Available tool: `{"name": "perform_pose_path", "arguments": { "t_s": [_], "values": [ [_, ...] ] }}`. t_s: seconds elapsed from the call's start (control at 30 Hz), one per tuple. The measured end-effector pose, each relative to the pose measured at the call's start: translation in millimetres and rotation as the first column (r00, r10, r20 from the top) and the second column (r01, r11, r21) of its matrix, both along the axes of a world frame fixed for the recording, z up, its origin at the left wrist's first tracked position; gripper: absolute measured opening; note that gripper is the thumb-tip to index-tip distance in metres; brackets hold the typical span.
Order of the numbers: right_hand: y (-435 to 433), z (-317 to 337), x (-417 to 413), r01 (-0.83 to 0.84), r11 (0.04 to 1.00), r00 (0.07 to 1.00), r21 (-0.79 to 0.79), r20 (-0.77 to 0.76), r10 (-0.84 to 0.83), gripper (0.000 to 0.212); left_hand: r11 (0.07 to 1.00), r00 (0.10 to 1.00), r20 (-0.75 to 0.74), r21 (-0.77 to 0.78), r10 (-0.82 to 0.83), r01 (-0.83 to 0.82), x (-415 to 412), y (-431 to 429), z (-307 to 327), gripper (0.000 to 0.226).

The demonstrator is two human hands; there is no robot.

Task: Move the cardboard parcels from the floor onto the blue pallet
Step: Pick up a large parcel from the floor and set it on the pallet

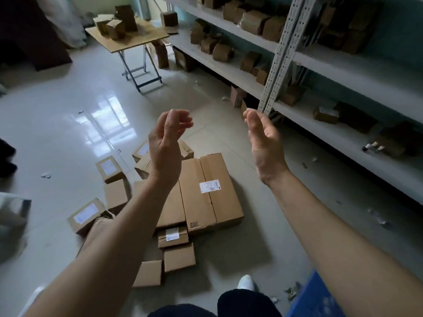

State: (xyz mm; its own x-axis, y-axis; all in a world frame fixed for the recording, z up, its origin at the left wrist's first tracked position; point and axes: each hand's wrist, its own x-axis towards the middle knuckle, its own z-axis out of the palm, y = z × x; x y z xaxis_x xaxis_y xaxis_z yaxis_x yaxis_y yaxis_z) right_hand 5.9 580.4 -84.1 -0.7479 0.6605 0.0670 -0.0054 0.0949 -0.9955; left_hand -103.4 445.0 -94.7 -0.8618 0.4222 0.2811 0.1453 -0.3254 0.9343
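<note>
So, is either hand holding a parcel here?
No, the left hand and right hand are raised and empty above the parcels on the floor.

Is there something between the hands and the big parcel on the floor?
Nothing visible. Both hands, left and right, are empty and raised above the big parcel, whose top is bare. Small parcels lie only beside it.

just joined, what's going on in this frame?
A person stands over a heap of cardboard parcels on the floor, beside the shelving. Both hands are raised and empty: the left hand loosely curled, the right hand open. Nothing is being held. The large box and the smaller ones around it lie on the floor. Only a corner of the blue pallet shows at bottom right, with no parcel on that visible part.
</note>
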Motion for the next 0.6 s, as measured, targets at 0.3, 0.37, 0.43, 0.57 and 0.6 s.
{"name": "perform_pose_path", "arguments": {
  "t_s": [0.3, 0.37, 0.43, 0.57, 0.6],
  "values": [
    [101, -61, -22, -0.13, 0.985, 0.986, -0.112, 0.091, 0.14, 0.073, 0.969, 0.969, 0.121, -0.147, 0.215, -0.196, 0, 72, -52, 0.028],
    [114, -84, -28, -0.113, 0.986, 0.984, -0.12, 0.125, 0.128, 0.073, 0.962, 0.963, 0.133, -0.174, 0.235, -0.211, -6, 81, -68, 0.027],
    [124, -106, -36, -0.109, 0.984, 0.979, -0.142, 0.156, 0.131, 0.067, 0.958, 0.961, 0.141, -0.196, 0.237, -0.207, -15, 90, -87, 0.026],
    [138, -160, -52, -0.092, 0.979, 0.969, -0.183, 0.212, 0.13, 0.044, 0.951, 0.966, 0.128, -0.245, 0.226, -0.19, -34, 103, -142, 0.029],
    [141, -177, -55, -0.089, 0.979, 0.966, -0.185, 0.224, 0.13, 0.039, 0.949, 0.966, 0.127, -0.254, 0.224, -0.187, -37, 105, -159, 0.031]
  ]
}}
